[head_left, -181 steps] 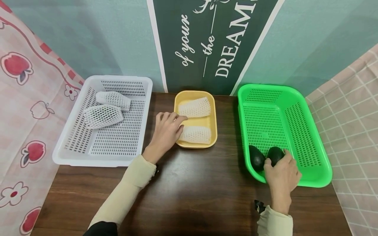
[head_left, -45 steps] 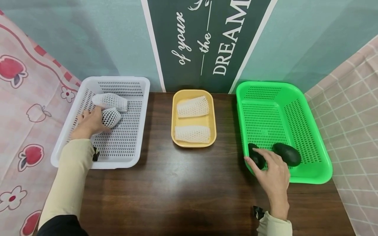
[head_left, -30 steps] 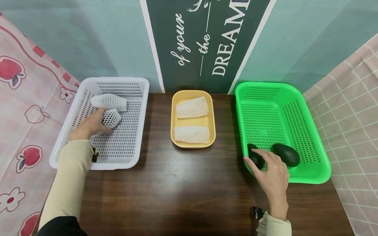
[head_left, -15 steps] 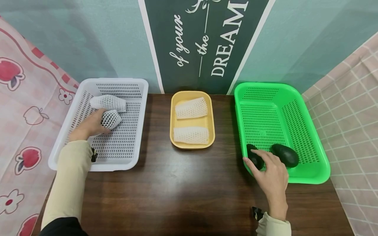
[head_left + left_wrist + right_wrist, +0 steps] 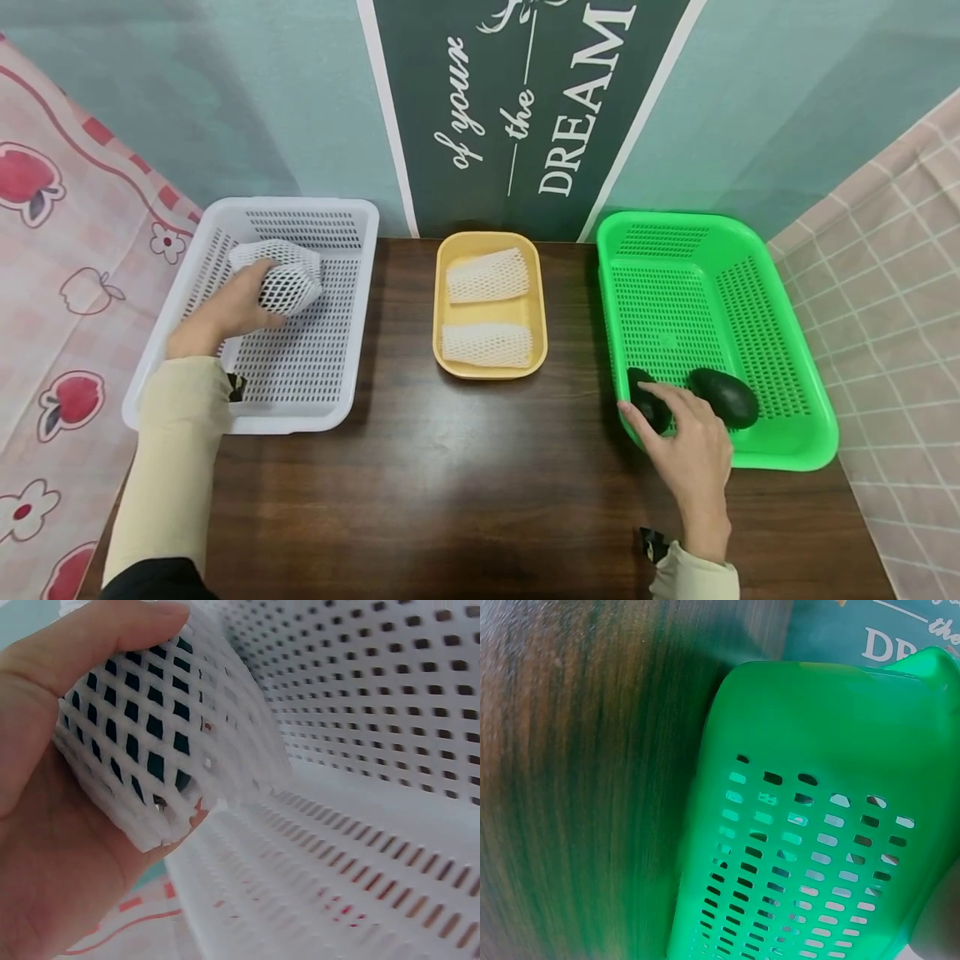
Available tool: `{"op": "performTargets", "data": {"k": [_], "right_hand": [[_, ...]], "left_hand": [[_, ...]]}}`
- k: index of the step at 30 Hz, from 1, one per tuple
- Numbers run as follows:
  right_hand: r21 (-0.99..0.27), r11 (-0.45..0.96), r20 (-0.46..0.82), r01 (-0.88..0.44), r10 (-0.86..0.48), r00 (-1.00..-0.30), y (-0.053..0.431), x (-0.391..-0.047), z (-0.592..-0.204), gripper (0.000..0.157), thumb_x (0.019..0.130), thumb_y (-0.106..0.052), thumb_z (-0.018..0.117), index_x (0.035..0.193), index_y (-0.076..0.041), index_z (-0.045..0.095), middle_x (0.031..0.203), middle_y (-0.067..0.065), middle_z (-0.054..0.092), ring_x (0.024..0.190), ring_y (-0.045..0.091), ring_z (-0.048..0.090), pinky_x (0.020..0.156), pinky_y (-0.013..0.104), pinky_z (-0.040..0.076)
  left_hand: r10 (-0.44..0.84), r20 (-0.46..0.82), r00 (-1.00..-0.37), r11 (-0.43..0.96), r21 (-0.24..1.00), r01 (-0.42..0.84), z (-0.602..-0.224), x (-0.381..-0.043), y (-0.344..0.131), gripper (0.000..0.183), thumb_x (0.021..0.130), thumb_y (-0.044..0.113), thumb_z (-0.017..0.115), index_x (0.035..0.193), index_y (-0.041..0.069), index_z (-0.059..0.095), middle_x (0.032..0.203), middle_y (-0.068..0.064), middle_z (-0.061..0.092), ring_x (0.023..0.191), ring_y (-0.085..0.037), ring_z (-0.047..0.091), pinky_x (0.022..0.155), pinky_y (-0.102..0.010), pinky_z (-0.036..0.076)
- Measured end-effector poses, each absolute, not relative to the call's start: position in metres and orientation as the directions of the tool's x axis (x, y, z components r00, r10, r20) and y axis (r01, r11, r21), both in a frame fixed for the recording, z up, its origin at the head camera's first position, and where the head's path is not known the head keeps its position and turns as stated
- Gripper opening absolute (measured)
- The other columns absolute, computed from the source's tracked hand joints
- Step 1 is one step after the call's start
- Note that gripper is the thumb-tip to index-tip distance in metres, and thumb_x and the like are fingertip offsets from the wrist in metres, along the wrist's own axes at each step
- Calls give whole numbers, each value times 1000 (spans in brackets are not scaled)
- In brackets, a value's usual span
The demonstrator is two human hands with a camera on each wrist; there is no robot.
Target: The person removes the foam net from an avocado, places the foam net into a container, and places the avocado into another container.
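My left hand (image 5: 232, 304) grips a white foam net sleeve (image 5: 288, 289) inside the white basket (image 5: 292, 408). Through its mesh, the left wrist view shows something dark green, its kind hidden by the net (image 5: 157, 712). A second foam net (image 5: 262, 250) lies just behind, partly covered. Over the near left corner of the green basket (image 5: 787, 446), my right hand (image 5: 693, 442) rests on a dark avocado (image 5: 660, 414), its thumb at the rim. Another avocado (image 5: 725, 398) lies just right of these fingers. Only an edge of the right hand (image 5: 939, 922) enters the right wrist view.
A small yellow tray (image 5: 489, 313) stands between the baskets and holds two flat foam nets, a far one (image 5: 489, 276) and a near one (image 5: 487, 345). Dark wooden tabletop (image 5: 450, 492) lies in front. A printed backdrop (image 5: 517, 133) rises behind, with patterned cloths at both sides.
Since 6 s ago, my left hand left the yellow tray for the white basket; in the last half second it raised the netted item. My right hand went from the right avocado to the left one.
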State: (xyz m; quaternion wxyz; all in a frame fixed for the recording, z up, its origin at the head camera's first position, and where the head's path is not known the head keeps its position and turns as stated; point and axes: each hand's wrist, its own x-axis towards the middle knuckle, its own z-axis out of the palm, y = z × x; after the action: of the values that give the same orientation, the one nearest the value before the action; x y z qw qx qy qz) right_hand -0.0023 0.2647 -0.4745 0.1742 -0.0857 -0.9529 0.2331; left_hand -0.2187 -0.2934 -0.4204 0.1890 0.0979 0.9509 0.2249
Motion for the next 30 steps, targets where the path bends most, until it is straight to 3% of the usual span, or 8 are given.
{"op": "performTargets", "data": {"k": [10,20,26,30], "right_hand": [[-477,875,293,82,247,-924,265,-1,-475,43,77,-39,82,114,-18,74,121,11,70,111,36,62,82,52,47],[-481,875,319,61,240,-917,265,-3,-474,43,76,-38,83,113,-18,74,119,13,70,110,37,62,80,53,46],[-487,871,322,60,243,-915,265,-4,-473,45,76,-38,83,114,-17,74,121,15,70,111,39,61,82,55,46],[-495,867,322,58,246,-914,265,-3,-473,45,75,-37,84,115,-17,74,121,15,69,112,39,61,83,54,46]], "left_hand": [[338,-199,-920,837,510,197,-396,-210,-269,88,75,0,77,148,-4,28,145,-30,39,129,-45,40,111,-63,30],[374,-124,-919,852,436,288,-365,-186,-238,97,73,4,82,153,4,27,152,-27,36,137,-46,37,112,-65,30],[423,-57,-904,836,409,365,-350,-169,-218,94,70,3,84,149,5,34,142,-25,46,128,-42,46,107,-62,37],[445,-2,-895,834,366,414,-346,-157,-204,91,68,4,86,146,8,39,132,-22,54,116,-39,55,96,-60,46]]}}
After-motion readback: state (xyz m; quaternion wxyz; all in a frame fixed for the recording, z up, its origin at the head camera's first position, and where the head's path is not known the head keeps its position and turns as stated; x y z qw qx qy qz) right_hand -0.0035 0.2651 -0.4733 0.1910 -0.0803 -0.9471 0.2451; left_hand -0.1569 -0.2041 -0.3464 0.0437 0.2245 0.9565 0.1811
